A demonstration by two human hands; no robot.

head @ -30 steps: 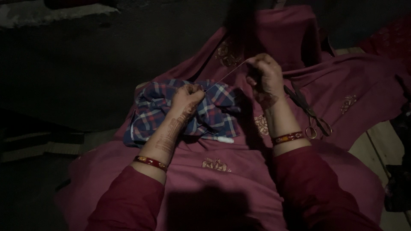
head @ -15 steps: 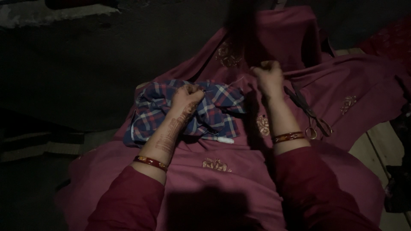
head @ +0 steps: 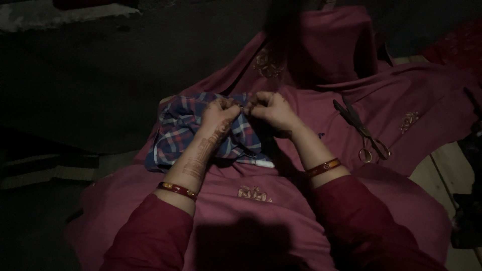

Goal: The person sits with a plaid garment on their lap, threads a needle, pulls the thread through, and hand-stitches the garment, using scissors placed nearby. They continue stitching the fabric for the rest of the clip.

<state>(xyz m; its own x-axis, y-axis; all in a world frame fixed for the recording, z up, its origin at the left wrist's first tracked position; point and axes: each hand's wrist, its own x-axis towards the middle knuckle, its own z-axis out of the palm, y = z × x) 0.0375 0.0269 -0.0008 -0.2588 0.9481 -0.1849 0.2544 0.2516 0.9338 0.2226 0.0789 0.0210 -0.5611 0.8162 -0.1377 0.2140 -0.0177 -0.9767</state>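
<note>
Matt checked cloth point(head: 181, 133), matt pink fabric point(head: 311, 115), shiny metal scissors point(head: 362, 131)

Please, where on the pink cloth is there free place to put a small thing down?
The pink cloth lies bare between the right hand and the scissors. Another bare patch lies on the lap, between the forearms, around the embroidered motif. It is crowded where both hands meet over the plaid cloth, left hand included.
</note>
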